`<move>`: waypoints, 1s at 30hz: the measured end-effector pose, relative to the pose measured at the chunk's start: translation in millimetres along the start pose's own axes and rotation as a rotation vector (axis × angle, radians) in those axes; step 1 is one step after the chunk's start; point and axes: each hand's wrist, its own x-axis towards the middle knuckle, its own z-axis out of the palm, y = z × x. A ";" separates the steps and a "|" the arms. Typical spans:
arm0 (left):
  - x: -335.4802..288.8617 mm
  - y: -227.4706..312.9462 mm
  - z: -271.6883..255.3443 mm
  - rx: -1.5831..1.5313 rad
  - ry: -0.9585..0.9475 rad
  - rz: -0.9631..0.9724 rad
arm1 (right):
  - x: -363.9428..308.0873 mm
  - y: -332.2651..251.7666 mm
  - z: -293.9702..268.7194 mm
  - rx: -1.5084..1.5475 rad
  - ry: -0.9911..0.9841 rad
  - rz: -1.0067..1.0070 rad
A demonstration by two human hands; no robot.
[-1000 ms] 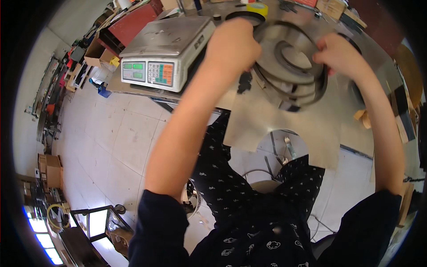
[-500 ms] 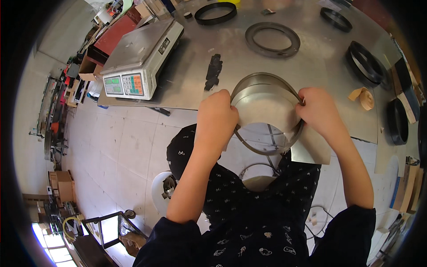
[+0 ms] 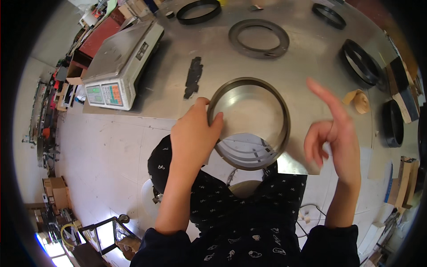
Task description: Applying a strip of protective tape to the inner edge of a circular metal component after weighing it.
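Note:
A round metal ring (image 3: 287, 120) with a dark rim and a shiny inside wall is held at the near edge of the metal table (image 3: 171, 102). My left hand (image 3: 192, 133) grips its left side, with the thumb over the rim and the fingers partly hidden on the outer side. To the right of the ring and apart from it, my right hand (image 3: 336, 133) is raised with nothing in it. Its index finger stretches out while the other fingers curl loosely. Farther back on the table lies a flat grey ring (image 3: 235, 40).
A weighing scale (image 3: 120, 66) stands at the left table edge. Black hoops (image 3: 199, 18) lie at the back, and several more lie along the right side. A tan rolled strip (image 3: 361, 102) sits right of my right hand. A dark patch (image 3: 193, 78) marks the tabletop.
My right hand has let go of the ring and moved off to its right. The ring has turned so its round opening faces me more. My left hand still holds it, now slightly farther left.

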 end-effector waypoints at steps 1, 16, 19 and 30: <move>-0.6 -1.2 1.8 0.007 0.025 -0.009 | -4.6 -2.9 3.7 0.095 -0.097 0.008; -61.2 91.9 -35.8 -1.079 -0.256 0.507 | -29.1 8.4 16.1 0.914 -0.666 -0.423; -68.2 103.3 -34.2 -1.045 -0.202 0.602 | -24.5 12.3 17.6 1.149 -0.918 -0.530; -76.2 115.6 -30.5 -1.030 -0.143 0.831 | -43.5 1.9 39.0 0.865 -0.520 -0.639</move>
